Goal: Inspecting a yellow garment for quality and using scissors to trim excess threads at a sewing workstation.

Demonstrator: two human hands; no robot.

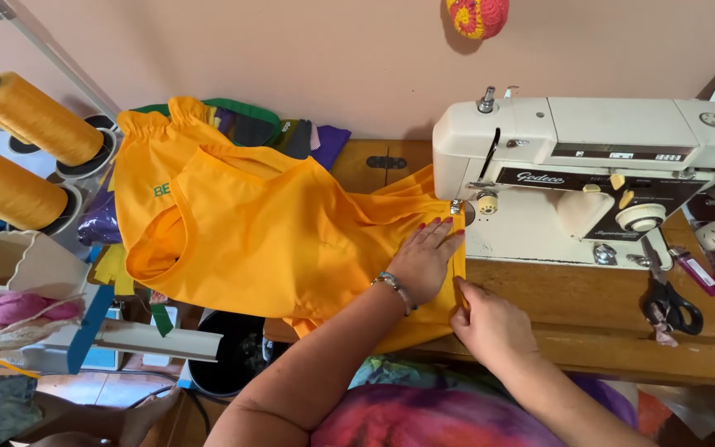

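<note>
Softly, the limp yellow garment (275, 240) lies under her flat open left hand (424, 257) while the right hand (490, 319) pinches its hem.

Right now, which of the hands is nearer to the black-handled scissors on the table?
Right. The right hand pinches the yellow fabric's edge, with bare table between it and the scissors. The left hand lies flat on the fabric near the needle, farther away.
</note>
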